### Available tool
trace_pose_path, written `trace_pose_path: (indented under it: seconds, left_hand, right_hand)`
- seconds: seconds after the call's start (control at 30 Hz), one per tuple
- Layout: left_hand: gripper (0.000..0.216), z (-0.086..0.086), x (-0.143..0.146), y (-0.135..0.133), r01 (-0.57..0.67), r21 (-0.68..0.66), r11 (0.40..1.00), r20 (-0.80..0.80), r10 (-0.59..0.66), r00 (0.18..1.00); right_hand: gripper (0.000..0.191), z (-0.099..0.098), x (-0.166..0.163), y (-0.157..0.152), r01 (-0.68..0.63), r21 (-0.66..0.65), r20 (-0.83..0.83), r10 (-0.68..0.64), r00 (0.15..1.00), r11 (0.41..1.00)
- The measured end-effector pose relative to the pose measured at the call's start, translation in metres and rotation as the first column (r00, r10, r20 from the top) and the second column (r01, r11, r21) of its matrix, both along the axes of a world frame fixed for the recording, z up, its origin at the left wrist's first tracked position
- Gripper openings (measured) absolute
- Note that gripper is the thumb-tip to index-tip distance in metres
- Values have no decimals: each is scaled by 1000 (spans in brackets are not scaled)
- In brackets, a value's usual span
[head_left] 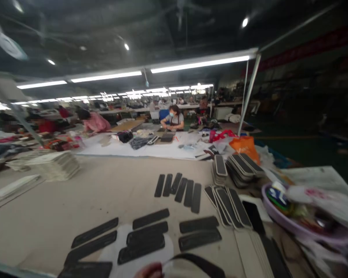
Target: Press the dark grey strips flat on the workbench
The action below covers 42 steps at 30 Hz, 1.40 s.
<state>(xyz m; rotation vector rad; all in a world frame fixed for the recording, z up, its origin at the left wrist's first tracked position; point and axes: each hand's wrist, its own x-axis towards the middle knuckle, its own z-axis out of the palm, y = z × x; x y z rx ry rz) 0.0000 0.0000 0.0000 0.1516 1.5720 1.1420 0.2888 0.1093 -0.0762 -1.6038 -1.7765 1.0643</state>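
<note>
At the very bottom edge of the view, only the fingertips of one hand [149, 271] show; which hand it is cannot be told, nor whether it is apart or closed, though it touches a pale sheet [139, 253] lying on the bench [46, 216]. Just right of the hand, a dark curved strap [200, 262] arcs over a pale piece. On and around the pale sheet lie flat black strips [146, 239], laid roughly side by side in rows. Beyond the sheet, further up the bench, a fan of narrower black strips [179, 188] stands apart. To the right of that fan, edged pieces [227, 204] overlap, with stacks of the same pieces [237, 166] behind them. A purple basin [292, 226] of blurred odds sits right of the edged pieces, and an orange bag [245, 146] lies behind the stacks. Other people work at far benches.
</note>
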Motion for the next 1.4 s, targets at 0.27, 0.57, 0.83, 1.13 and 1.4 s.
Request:
trace_pose_path:
  seconds: [0.27, 0.57, 0.83, 1.13, 1.4]
  left_hand:
    - [46, -74, -7, -17, 372, -145, 917, -433, -397, 809]
    - [24, -126, -1, 17, 575, -402, 712, -405, -702, 586]
    - [26, -144, -1, 26, 602, -501, 622, -433, -782, 449]
    - [29, -138, 4, 26, 603, -560, 568, -477, -816, 326]
    - [31, -129, 4, 26, 597, -583, 551, -511, -820, 258]
  right_hand:
    - [29, -21, 31, -73, -18, -296, -53, 2, 999, 955]
    - [25, -60, 35, -52, 120, -415, 209, -34, 977, 902]
    - [36, -66, 32, -37, 168, -429, 356, -4, 934, 888]
    - [36, -66, 28, -33, 144, -431, 449, 73, 890, 891]
    - [33, -70, 29, -31, 91, -441, 485, 152, 861, 893]
